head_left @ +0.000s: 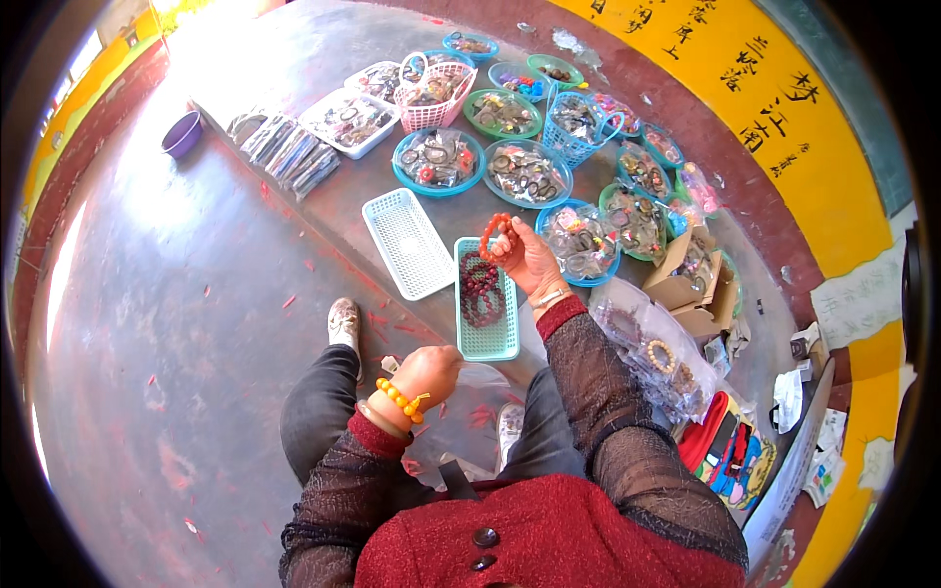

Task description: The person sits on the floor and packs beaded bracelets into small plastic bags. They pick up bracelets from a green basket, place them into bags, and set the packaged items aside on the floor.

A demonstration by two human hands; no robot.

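My right hand [530,263] is closed on an orange-red bead bracelet [498,238], raised above the far right part of a pale green plastic basket [489,343]. Dark red bead bracelets [480,292] lie in that basket. Nearer my body, my left hand [429,373] is curled shut, with a yellow bead bracelet [399,398] on its wrist. A bit of clear plastic [482,375] shows beside its fingers, but what the fingers hold is hidden. A white plastic basket [410,245] stands left of the green one, with nothing in it.
Several round baskets of bagged trinkets, such as a blue one [400,177], stand beyond. Flat bagged packets [287,155] lie at the far left, near a purple basin [182,135]. To my right are cardboard boxes [672,281], bagged bracelets [660,356] and a colourful bag [730,451].
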